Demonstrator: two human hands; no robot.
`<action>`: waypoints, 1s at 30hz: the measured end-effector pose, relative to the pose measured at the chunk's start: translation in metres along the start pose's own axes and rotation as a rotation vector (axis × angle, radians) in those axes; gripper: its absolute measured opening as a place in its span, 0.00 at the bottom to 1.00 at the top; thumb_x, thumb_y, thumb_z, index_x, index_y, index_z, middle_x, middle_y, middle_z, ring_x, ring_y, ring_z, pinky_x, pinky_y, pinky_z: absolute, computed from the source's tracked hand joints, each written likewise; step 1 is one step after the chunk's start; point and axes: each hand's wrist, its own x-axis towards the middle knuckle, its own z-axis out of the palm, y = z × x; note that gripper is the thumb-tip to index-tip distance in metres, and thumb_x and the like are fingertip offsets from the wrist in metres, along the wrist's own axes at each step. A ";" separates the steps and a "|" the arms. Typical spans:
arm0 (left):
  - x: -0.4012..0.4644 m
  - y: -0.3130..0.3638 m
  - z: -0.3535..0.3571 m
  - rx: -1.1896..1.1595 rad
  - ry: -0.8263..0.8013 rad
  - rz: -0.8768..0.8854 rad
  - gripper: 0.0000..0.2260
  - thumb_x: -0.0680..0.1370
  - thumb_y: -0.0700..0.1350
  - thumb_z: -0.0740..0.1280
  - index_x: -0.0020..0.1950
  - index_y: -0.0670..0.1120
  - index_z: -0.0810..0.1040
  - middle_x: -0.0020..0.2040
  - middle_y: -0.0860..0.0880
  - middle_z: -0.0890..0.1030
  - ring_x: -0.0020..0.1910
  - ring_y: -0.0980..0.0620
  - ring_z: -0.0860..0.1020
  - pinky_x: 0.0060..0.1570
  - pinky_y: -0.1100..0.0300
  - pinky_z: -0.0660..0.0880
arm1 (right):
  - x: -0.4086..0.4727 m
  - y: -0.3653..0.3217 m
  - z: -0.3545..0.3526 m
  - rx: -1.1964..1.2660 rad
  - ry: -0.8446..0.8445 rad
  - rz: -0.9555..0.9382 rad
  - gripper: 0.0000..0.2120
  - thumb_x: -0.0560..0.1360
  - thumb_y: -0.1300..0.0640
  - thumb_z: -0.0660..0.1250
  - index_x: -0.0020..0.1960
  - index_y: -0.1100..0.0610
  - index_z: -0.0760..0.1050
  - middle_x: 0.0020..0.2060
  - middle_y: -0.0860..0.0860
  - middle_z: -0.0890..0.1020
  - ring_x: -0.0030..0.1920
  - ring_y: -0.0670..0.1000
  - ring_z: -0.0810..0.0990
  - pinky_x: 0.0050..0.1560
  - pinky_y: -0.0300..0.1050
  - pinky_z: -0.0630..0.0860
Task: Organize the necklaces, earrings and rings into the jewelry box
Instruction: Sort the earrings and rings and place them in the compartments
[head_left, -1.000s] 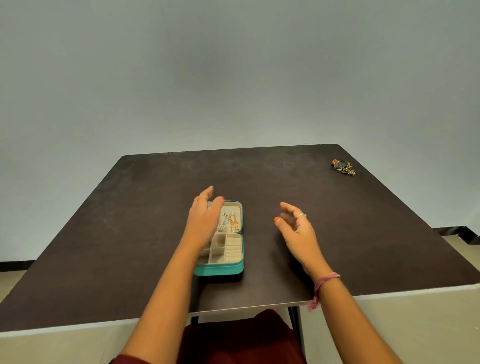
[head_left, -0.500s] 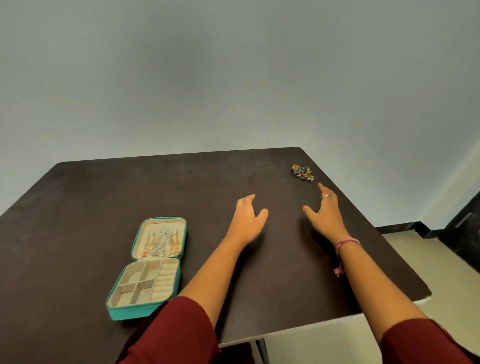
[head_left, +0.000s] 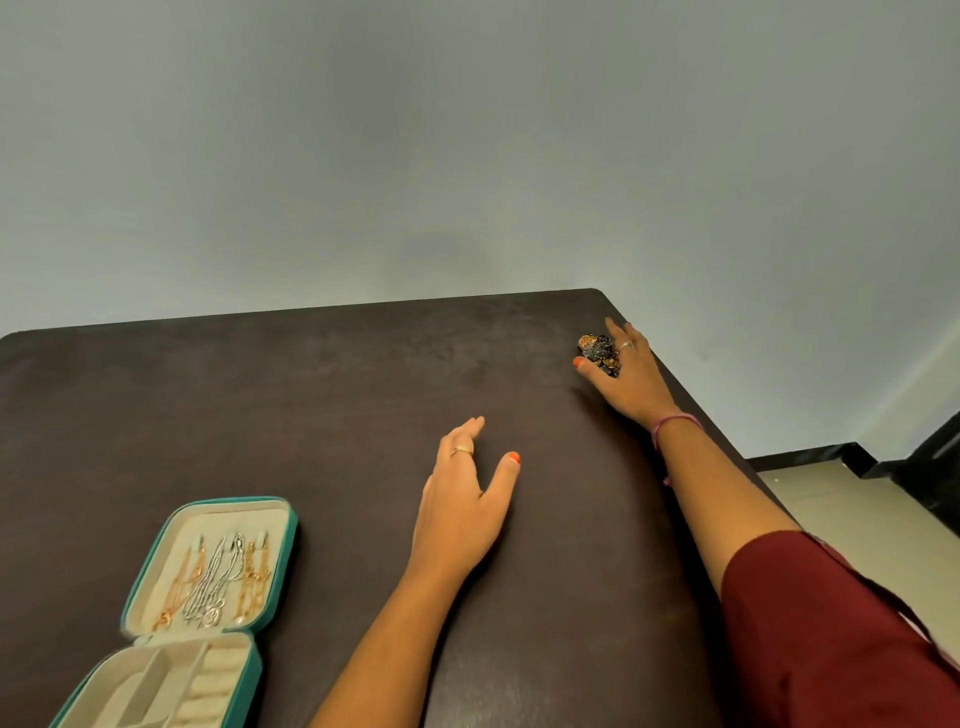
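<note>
A teal jewelry box (head_left: 270, 587) lies open at the lower left of the dark table. Several gold and silver necklaces (head_left: 218, 582) lie in its cream lid, and its base compartments (head_left: 171, 686) look bare. A small heap of dark and gold jewelry (head_left: 597, 351) sits near the far right corner. My right hand (head_left: 631, 379) reaches it, thumb in front and straight fingers behind, touching the heap. My left hand (head_left: 460, 506) rests flat on the table, fingers spread and holding nothing.
The brown table (head_left: 337, 415) ends at its right edge just beyond my right hand. A plain grey wall rises behind it. Tiled floor (head_left: 852, 509) and a dark skirting show at the right.
The view swung right, so the box slid to the lower left. My right hand stretched forward from mid-table onto the jewelry heap. My left hand left the box and settled on the table.
</note>
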 end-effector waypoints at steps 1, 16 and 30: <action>0.001 0.000 0.000 -0.015 0.007 -0.002 0.24 0.79 0.55 0.62 0.74 0.54 0.62 0.72 0.60 0.63 0.70 0.57 0.65 0.68 0.55 0.64 | 0.008 0.001 0.000 -0.009 -0.006 -0.010 0.37 0.74 0.40 0.66 0.77 0.49 0.55 0.77 0.54 0.54 0.76 0.55 0.55 0.74 0.54 0.56; 0.005 -0.006 0.002 -0.004 0.012 0.022 0.23 0.79 0.54 0.63 0.73 0.53 0.64 0.71 0.60 0.64 0.69 0.60 0.65 0.70 0.53 0.64 | 0.032 0.007 0.012 -0.148 -0.121 -0.146 0.22 0.77 0.49 0.64 0.68 0.56 0.71 0.65 0.56 0.73 0.66 0.53 0.71 0.67 0.45 0.66; -0.013 -0.002 -0.007 -0.040 -0.022 0.098 0.19 0.79 0.46 0.63 0.71 0.49 0.68 0.68 0.55 0.68 0.67 0.59 0.67 0.62 0.67 0.61 | -0.087 -0.038 0.008 -0.081 -0.254 -0.305 0.20 0.77 0.51 0.66 0.67 0.52 0.71 0.62 0.50 0.74 0.62 0.47 0.73 0.61 0.35 0.64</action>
